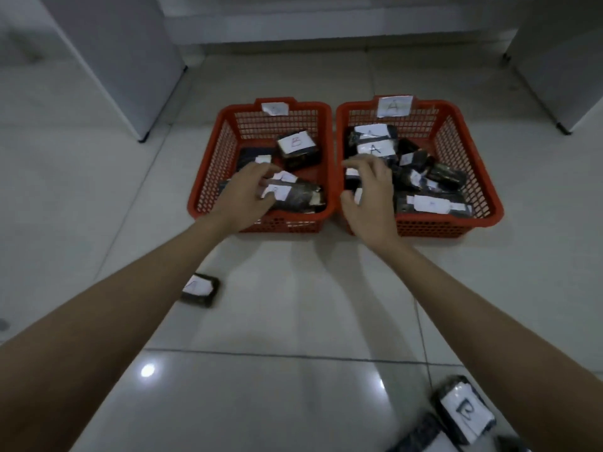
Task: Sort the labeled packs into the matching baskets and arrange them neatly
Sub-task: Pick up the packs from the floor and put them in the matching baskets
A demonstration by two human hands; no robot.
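Red mesh baskets sit side by side on the tiled floor: my left hand (249, 190) reaches into the left basket (208, 177), fingers curled round a labelled pack (293, 195), while my right hand (368, 194) hovers with fingers spread and loose over the A basket (470, 164). Two packs, one (199, 290) by my left arm and one (465, 414) near my right, lie on the floor.

Glossy pale floor tiles (293, 321) with dark grout lines reflect a bright ceiling light (147, 370). A white cabinet (130, 60) on small dark feet stands far left; another white unit (561, 60), possibly an appliance, stands far right.
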